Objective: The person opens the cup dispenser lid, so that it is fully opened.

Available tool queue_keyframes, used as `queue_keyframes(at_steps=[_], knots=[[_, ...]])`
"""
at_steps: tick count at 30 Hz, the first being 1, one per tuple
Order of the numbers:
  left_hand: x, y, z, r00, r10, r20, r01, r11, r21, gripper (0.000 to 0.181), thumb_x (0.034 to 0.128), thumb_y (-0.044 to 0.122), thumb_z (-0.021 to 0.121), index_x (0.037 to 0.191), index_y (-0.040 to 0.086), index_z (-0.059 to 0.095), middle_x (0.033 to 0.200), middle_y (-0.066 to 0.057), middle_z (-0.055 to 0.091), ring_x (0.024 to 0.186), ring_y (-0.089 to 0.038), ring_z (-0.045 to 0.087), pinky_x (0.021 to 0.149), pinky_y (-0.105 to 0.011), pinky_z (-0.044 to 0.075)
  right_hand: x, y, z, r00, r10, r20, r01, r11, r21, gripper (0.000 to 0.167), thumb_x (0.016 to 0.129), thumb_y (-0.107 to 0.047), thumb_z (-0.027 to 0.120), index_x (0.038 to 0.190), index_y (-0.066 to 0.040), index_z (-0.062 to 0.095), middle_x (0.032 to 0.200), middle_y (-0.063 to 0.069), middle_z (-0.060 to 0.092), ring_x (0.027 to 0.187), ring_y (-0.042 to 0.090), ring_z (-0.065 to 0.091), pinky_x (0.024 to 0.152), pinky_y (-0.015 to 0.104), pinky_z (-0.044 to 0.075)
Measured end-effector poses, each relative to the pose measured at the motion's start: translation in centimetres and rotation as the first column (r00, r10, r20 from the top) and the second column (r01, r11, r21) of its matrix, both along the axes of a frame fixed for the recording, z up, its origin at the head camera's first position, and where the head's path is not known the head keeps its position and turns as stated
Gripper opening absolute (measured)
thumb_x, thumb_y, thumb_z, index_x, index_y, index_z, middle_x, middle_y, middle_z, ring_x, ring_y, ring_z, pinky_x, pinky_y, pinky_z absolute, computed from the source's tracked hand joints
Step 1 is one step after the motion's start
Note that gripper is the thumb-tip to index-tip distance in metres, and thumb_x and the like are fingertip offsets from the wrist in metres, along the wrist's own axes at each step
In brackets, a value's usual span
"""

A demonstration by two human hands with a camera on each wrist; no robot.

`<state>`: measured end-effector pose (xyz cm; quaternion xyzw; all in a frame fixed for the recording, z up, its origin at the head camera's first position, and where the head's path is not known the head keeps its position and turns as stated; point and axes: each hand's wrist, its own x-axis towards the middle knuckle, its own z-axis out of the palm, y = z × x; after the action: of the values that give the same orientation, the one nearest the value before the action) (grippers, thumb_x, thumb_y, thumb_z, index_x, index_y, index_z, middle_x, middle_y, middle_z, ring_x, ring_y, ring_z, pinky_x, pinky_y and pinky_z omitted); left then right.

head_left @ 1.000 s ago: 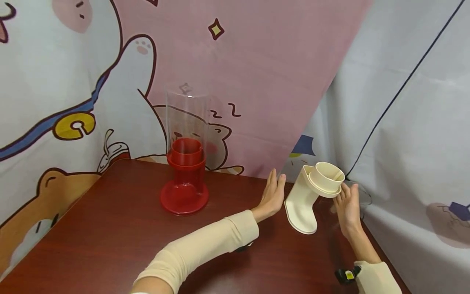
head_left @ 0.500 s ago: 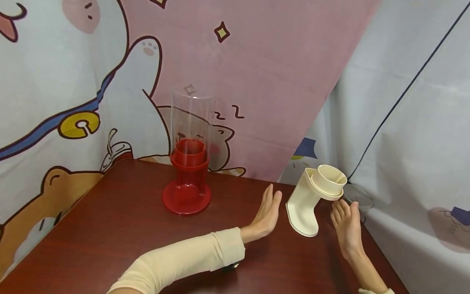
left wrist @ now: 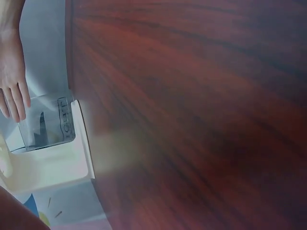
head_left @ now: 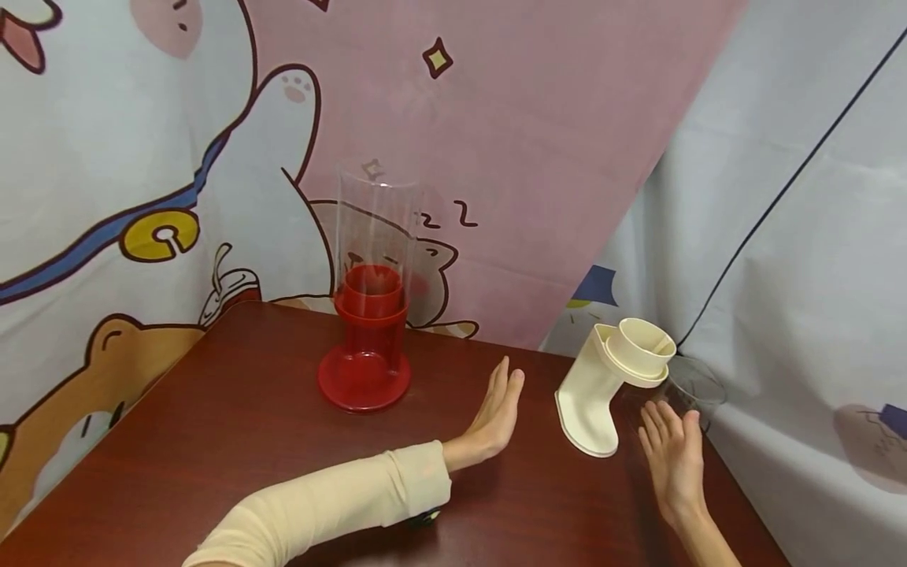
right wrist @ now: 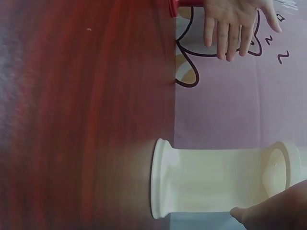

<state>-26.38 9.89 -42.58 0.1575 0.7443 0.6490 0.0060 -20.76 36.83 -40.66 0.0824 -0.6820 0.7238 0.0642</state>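
A cream plastic stand (head_left: 588, 402) with a round collar on top stands upright on the table. To its left my left hand (head_left: 492, 413) is held up with straight fingers, apart from the stand. On the other side my right hand (head_left: 673, 461) is raised, palm facing inward, holding nothing; in the head view a gap separates it from the collar. The right wrist view shows the stand's body (right wrist: 216, 177) close by, with my left hand (right wrist: 232, 24) beyond. Behind the stand and right hand is a clear container (head_left: 697, 378), partly hidden.
A red stand (head_left: 364, 386) carrying a clear cylinder (head_left: 375, 213) is at the back left of the dark red table (head_left: 234, 441). Printed cloth (head_left: 538, 157) hangs along the back, and pale cloth (head_left: 801, 315) borders the right edge.
My left hand has moved left, away from the cream stand. The right hand has drawn back from the collar toward me. The view has turned slightly left; the stand keeps its place.
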Motion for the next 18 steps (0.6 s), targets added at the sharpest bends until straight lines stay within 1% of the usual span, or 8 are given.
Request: queue_keyframes(at_steps=[5,9,11,14,16,18], knots=[[0.3,-0.8,-0.4,1.0,0.015,0.012,-0.015,1.0,-0.006,0.073,0.1043,0.061,0.017,0.162,0.016,0.009,0.168,-0.008,0.01,0.155,-0.027,0.01,0.124,-0.052,0.013,0.5,-0.7,-0.8,1.0,-0.01,0.003,0.01,1.0,-0.011,0.075,0.102,-0.056,-0.002,0.156,-0.006,-0.019,0.166,0.016,-0.016,0.156,0.022,-0.008,0.126,0.03,0.001],[0.6,-1.4,-0.3,1.0,0.019,0.01,-0.019,1.0,-0.002,0.072,0.1045,0.06,0.017,0.161,0.016,0.01,0.168,-0.008,0.011,0.155,-0.026,0.012,0.124,-0.052,0.014,0.8,-1.8,-1.2,0.999,-0.024,0.022,0.024,1.0,-0.003,0.075,0.102,-0.056,-0.002,0.157,-0.008,-0.017,0.167,0.014,-0.013,0.156,0.02,-0.006,0.126,0.029,0.003],[0.7,-1.8,-0.2,1.0,0.012,0.01,-0.012,1.0,0.005,0.072,0.1046,0.06,0.018,0.162,0.017,0.01,0.168,-0.006,0.011,0.155,-0.025,0.013,0.124,-0.052,0.014,0.9,-2.4,-1.4,0.999,-0.031,0.027,0.031,1.0,0.004,0.074,0.103,-0.056,-0.001,0.158,-0.009,-0.015,0.168,0.013,-0.009,0.156,0.017,-0.002,0.126,0.028,0.005],[1.1,-2.3,-0.1,1.0,0.008,0.008,-0.009,1.0,0.01,0.071,0.1047,0.06,0.018,0.161,0.017,0.01,0.168,-0.006,0.012,0.155,-0.026,0.014,0.124,-0.053,0.014,1.0,-3.4,-1.6,0.999,-0.03,0.018,0.03,0.999,0.012,0.073,0.103,-0.055,-0.001,0.159,-0.008,-0.011,0.166,0.01,0.001,0.152,0.005,0.013,0.124,0.024,0.011],[1.3,-2.7,-0.1,1.0,0.007,0.011,-0.007,1.0,0.007,0.071,0.1047,0.06,0.018,0.161,0.018,0.011,0.168,-0.006,0.013,0.155,-0.026,0.014,0.124,-0.054,0.014,0.9,-4.0,-1.7,1.0,-0.017,0.0,0.017,1.0,0.019,0.073,0.104,-0.053,-0.001,0.159,-0.006,-0.009,0.163,0.008,0.009,0.144,-0.004,0.024,0.121,0.022,0.017],[1.5,-3.2,-0.3,1.0,0.006,0.015,-0.006,1.0,-0.003,0.071,0.1045,0.06,0.02,0.161,0.018,0.012,0.168,-0.006,0.014,0.155,-0.027,0.014,0.123,-0.055,0.014,0.9,-4.5,-1.8,1.0,-0.007,-0.015,0.008,1.0,0.025,0.073,0.104,-0.052,0.0,0.158,-0.004,-0.007,0.159,0.005,0.016,0.135,-0.012,0.033,0.117,0.018,0.022]])
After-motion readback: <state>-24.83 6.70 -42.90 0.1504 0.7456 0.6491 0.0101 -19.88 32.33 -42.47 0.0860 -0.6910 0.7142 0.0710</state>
